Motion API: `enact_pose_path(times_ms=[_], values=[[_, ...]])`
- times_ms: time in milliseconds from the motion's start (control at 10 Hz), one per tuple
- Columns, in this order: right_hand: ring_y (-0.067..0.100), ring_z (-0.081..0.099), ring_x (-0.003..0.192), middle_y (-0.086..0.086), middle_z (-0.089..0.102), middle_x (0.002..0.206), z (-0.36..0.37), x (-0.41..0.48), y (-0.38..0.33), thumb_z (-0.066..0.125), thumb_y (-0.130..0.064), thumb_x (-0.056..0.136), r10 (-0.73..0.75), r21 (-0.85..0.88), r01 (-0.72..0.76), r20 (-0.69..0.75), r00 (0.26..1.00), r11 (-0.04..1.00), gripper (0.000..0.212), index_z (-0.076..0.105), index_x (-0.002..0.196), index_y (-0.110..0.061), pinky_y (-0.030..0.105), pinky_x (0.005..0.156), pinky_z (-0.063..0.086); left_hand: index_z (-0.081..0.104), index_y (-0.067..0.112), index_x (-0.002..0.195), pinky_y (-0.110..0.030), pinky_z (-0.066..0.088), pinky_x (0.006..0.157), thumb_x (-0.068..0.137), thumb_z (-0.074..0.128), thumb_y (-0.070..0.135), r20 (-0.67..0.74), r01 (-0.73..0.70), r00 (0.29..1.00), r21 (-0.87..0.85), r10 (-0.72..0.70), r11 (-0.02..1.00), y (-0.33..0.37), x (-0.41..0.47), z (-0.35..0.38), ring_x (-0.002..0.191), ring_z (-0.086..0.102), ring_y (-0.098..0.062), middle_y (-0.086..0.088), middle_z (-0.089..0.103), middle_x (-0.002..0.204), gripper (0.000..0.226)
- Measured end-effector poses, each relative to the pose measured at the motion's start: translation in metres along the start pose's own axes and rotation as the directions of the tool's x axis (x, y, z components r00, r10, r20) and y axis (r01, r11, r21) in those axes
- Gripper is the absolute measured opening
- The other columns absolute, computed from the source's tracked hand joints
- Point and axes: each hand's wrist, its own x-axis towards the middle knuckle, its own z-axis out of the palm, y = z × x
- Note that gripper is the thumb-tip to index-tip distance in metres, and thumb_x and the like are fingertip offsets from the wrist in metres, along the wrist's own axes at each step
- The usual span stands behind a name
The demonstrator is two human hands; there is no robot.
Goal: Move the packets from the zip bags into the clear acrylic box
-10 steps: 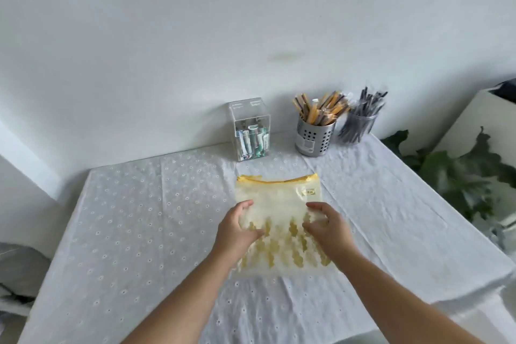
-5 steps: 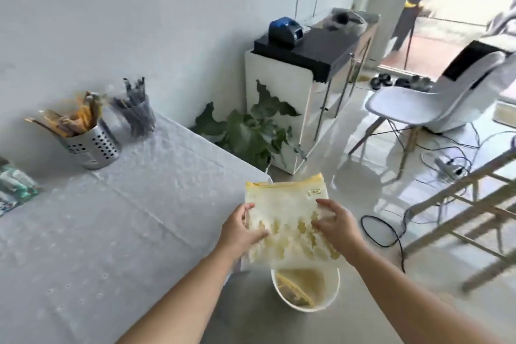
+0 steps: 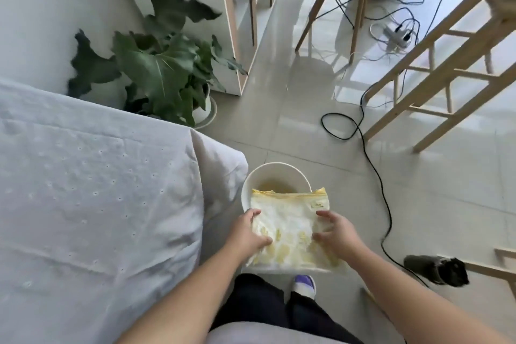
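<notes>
1. Glossy tiled floor point(image 3: 307, 126) fills most of the view, with a potted plant point(image 3: 156, 70), a black cable point(image 3: 374, 170) and, at the left, a table corner under a white eyelet tablecloth point(image 3: 97, 190).
2. Just beside that corner stands a round white bin point(image 3: 275, 166). Something yellowish lies at its bottom, but I cannot tell whether it is another bag.
3. Both hands hold a yellow-zipped zip bag point(image 3: 290, 220) over the bin's near rim. The left hand point(image 3: 245, 234) pinches its left edge, and the right hand point(image 3: 335, 234) grips its right edge with curled fingers.
4. The bag looks flat and empty, so its packets are probably out and it seems meant for the bin.
5. The clear acrylic box is out of view, so whether more bags remain cannot be judged.
</notes>
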Motion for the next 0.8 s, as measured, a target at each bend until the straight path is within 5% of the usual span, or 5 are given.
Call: enact_pose_path(times_ms=[300,400,500,800], values=[[0.007,0.059,0.073,0.006,0.056,0.131,0.043,0.09,0.021,0.072,-0.01,0.08,0.046,-0.039,-0.046,0.0,0.999,0.998,0.059,0.05,0.133,-0.018,0.024,0.071,0.046,0.04,0.021,0.138,-0.027,0.036,0.1,0.072,0.079,0.021,0.063,0.05,0.997,0.068,-0.054,0.996,-0.045,0.094,0.016,0.132,0.039,-0.019,-0.002,0.039,0.146,0.076],[0.025,0.055,0.117,0.01,0.051,0.137,0.042,0.107,0.02,0.072,-0.022,0.081,0.057,-0.121,-0.053,0.032,0.998,0.991,0.064,0.044,0.138,-0.02,0.029,0.087,0.047,0.029,0.019,0.144,-0.028,0.034,0.102,0.075,0.077,0.03,0.101,0.024,0.994,0.158,-0.04,0.987,-0.045,0.113,0.009,0.135,0.035,-0.021,-0.005,0.03,0.15,0.084],[0.025,0.045,0.13,0.008,0.048,0.141,0.035,0.109,0.02,0.072,-0.025,0.081,0.045,-0.208,-0.04,0.023,0.999,0.977,0.064,0.043,0.138,-0.018,0.029,0.094,0.041,0.024,0.018,0.146,-0.027,0.035,0.1,0.076,0.077,0.03,0.116,0.017,0.992,0.23,-0.044,0.973,-0.044,0.116,0.001,0.135,0.035,-0.022,-0.006,0.027,0.151,0.089],[0.022,0.052,0.12,0.007,0.053,0.13,0.017,0.065,-0.016,0.072,-0.02,0.08,-0.125,-0.209,0.116,-0.031,0.992,0.971,0.046,0.057,0.124,-0.018,0.033,0.097,0.045,0.034,0.019,0.141,-0.033,0.038,0.105,0.075,0.076,0.026,0.06,-0.085,0.995,0.229,0.073,0.97,-0.009,0.075,-0.021,0.128,0.044,-0.022,-0.007,0.035,0.146,0.078]])
